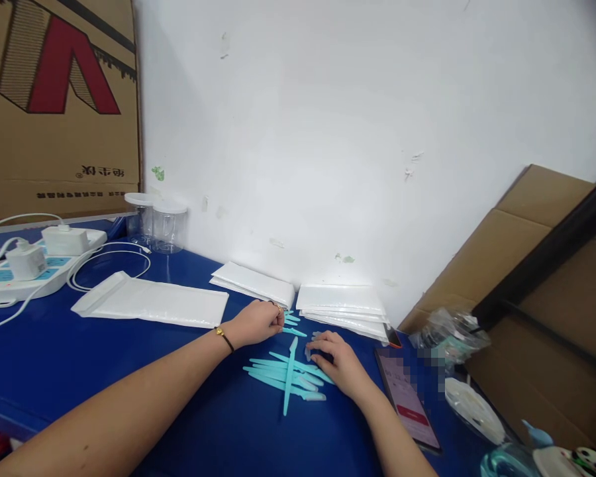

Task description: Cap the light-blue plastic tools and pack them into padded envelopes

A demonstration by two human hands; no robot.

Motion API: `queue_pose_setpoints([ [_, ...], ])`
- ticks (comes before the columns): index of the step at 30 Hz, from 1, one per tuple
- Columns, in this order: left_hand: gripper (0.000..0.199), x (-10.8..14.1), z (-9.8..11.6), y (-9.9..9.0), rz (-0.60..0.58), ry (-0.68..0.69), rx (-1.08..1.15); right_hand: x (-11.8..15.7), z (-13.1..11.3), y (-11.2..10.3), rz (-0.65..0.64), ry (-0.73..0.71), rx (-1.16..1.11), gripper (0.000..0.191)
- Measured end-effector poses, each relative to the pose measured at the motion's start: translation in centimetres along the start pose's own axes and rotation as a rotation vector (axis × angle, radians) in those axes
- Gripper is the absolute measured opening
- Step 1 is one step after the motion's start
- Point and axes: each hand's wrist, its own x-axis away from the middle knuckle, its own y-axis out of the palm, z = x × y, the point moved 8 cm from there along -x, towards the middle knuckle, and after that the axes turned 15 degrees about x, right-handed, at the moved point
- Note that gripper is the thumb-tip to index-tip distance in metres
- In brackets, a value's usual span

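Several teal eyebrow razors [273,377] lie in a loose pile on the blue table, with one razor [289,384] crossing over the others. More teal razors [294,331] lie farther back, partly covered by my left hand [261,323]. That hand is closed, its fingertips pinched together beside the farther razors; what is between them is hidden. My right hand [335,363] rests to the right of the pile with its fingers curved and apart. Small clear plastic pieces [308,353] sit at its fingertips, and they do not look gripped.
White padded mailers lie flat at left [163,301], back middle [253,281] and back right [342,301]. A phone [410,404] is right of my right hand. Clear lidded jars [169,228], a power strip [74,265] with cables, and a cardboard box [59,146] stand left.
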Motion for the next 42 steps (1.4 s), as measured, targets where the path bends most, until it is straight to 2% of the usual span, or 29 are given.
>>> queue_pose_setpoints([
  [2,0.008,0.0,0.0,0.1,0.002,0.007,0.002,-0.1,0.0,0.0,-0.011,0.002,0.072,0.010],
  [5,0.009,-0.1,0.0,0.4,-0.010,0.014,0.007,0.0,0.7,-0.1,-0.007,0.039,0.110,0.013],
  [13,0.010,0.0,0.6,0.4,-0.038,0.004,-0.003,0.5,2.3,-0.2,0.022,0.181,-0.075,0.018],
  [21,0.008,0.1,0.9,0.8,-0.030,0.035,-0.029,0.3,1.3,-0.2,0.033,0.162,-0.112,0.017],
  [26,0.006,0.1,1.9,1.7,-0.034,0.077,0.002,0.2,0.3,-0.2,-0.002,0.131,-0.160,0.014],
  [31,0.009,0.1,2.5,3.0,-0.102,0.080,0.044,0.4,-0.1,0.1,-0.076,0.114,-0.225,0.014],
  [34,0.008,0.1,2.3,3.5,-0.155,0.072,0.038,0.6,1.0,0.2,-0.096,0.140,-0.196,0.017],
  [38,0.017,0.0,0.9,2.0,-0.019,0.057,-0.119,0.7,3.4,-1.2,0.096,0.204,-0.015,0.019],
  [40,0.022,0.0,-0.1,1.4,0.040,0.034,-0.215,0.6,3.9,-1.2,0.119,0.197,0.038,0.021],
  [42,0.023,-0.1,-0.8,1.2,0.053,0.033,-0.266,0.6,3.7,-0.7,0.084,0.167,0.076,0.025],
])
